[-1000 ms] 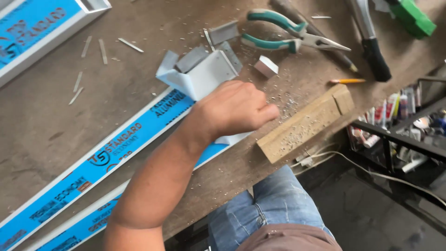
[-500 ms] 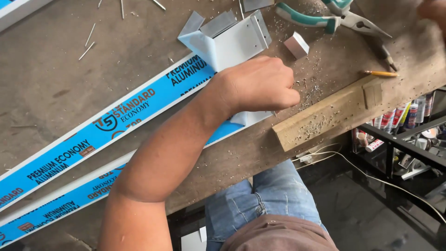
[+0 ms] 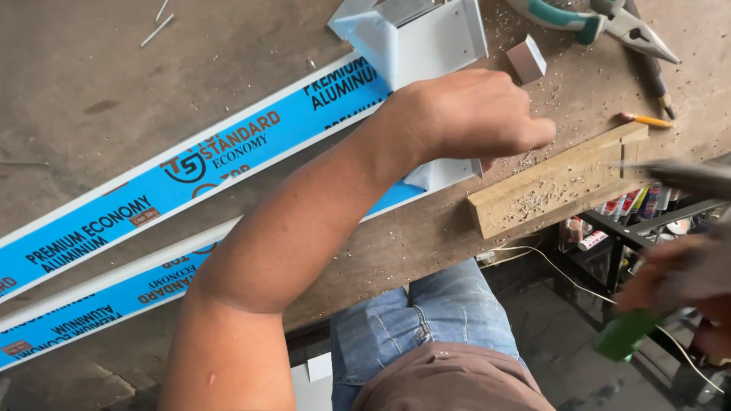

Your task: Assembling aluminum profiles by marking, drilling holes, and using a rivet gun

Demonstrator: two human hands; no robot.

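So my left hand (image 3: pixel 464 114) is planted fist-like in the upper middle of the frame, right on the end of the long white aluminium bar wrapped in blue printed film (image 3: pixel 251 148) that runs diagonally from the lower left up to the centre. I reckon I'm pressing down like that to keep the bar from sliding on the worn brown wooden workbench (image 3: pixel 114 91). The fingers are curled under, knuckles pointing right, so I honestly can't tell whether they're pinching something small or just bearing down; whatever's beneath them is hidden by the hand itself. A white corner of the bar's end pokes out just below my wrist, so the end of the bar sits directly under the palm and fingers, touching them. A second film-wrapped bar (image 3: pixel 99 308) lies parallel just below the first. My right hand (image 3: pixel 681 285) is down in the lower right, blurry, wrapped closed around a tool with a green handle (image 3: pixel 623 336) and a grey head (image 3: pixel 685 176) that hangs above the right end of the pale wooden block (image 3: pixel 552 183), which is dusted with metal filings and sits just right of my left fingertips. In the top right there's a pair of teal-handled pliers (image 3: pixel 594 19), a small white offcut (image 3: pixel 527 59) and an orange pencil (image 3: pixel 646 119), parked within reach.
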